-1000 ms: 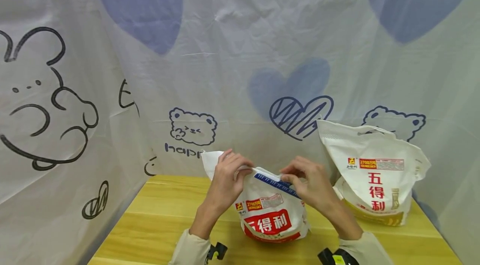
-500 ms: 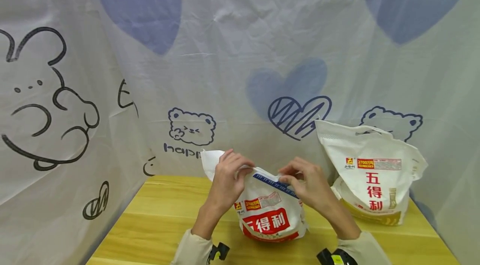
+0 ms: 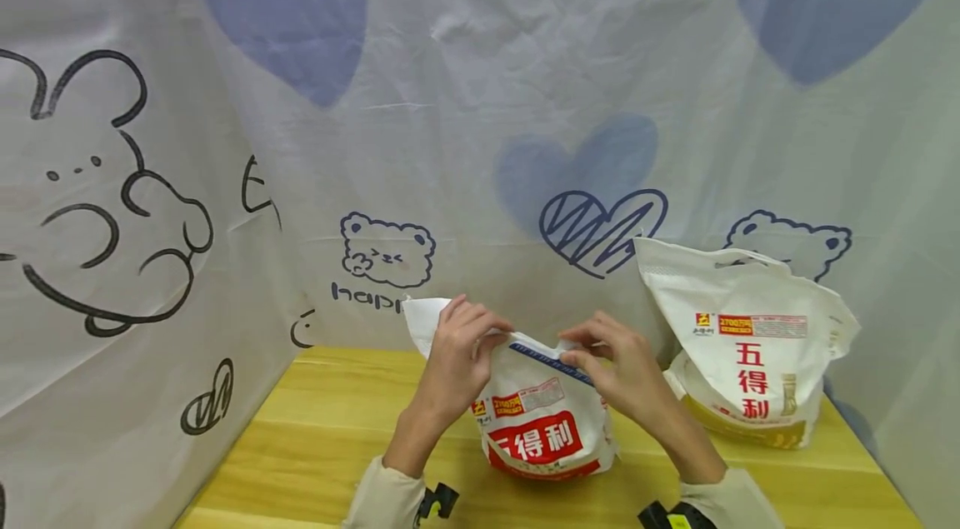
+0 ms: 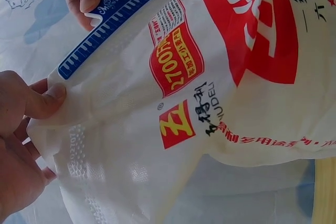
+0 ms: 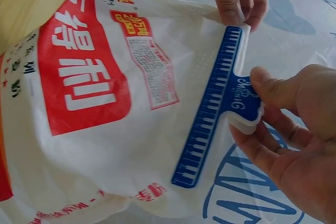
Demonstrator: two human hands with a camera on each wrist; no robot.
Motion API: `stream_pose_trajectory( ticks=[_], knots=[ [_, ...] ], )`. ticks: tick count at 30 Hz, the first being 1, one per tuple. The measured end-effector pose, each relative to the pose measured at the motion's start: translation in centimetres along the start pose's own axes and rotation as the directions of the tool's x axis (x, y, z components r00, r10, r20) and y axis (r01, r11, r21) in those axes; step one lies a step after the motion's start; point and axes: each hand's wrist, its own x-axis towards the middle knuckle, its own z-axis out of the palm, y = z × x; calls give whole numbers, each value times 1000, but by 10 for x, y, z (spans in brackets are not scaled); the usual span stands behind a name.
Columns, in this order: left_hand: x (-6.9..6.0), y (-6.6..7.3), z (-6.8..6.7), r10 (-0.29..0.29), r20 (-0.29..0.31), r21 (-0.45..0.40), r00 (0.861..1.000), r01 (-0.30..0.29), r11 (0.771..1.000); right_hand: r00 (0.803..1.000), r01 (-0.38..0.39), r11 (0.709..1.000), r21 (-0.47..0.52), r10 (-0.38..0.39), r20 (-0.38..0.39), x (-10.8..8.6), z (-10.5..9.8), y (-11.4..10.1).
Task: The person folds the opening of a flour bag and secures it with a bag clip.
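A white flour bag with a red label (image 3: 534, 437) stands on the table, its top gathered upright. Along its top edge lies a long blue and white clip (image 5: 212, 108) printed with piano keys. My right hand (image 3: 626, 358) pinches the clip's tab between thumb and fingers, as the right wrist view shows (image 5: 294, 119). With thumb and fingers my left hand (image 3: 457, 354) grips the bag's top edge, just beyond the clip's left end. A loose white corner of the bag sticks out past that hand. The left wrist view shows the left thumb (image 4: 50, 100) against the bag.
A second white flour bag (image 3: 757, 346) with a yellow base stands to the right, close to the back curtain. Under both bags is a yellow wooden table (image 3: 300, 446). White curtains (image 3: 450, 79) with hearts and cartoon drawings enclose the table at the back and sides.
The clip's blue face has tipped slightly and looks narrower in the head view. Both hands keep their holds almost in place, and the bags stay where they were.
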Motion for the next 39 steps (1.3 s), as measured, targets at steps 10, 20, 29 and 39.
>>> stream_pose_trajectory(
  ticks=[10, 20, 29, 39],
  knots=[
    [-4, 6, -8, 47, 19, 69, 999, -49, 996, 999, 30, 998, 50, -28, -44, -7, 2, 3],
    [-13, 16, -18, 101, -3, 30, 995, -101, 994, 993, 91, 996, 2, -90, -76, -17, -5, 1],
    [-33, 23, -22, 167, -69, -53, 984, -171, 984, 990, 82, 995, -50, -88, -111, -39, -14, 2],
    [-60, 26, -9, 153, -17, -63, 988, -154, 986, 988, 47, 989, -140, -67, -141, -65, -14, 0]
  ],
)
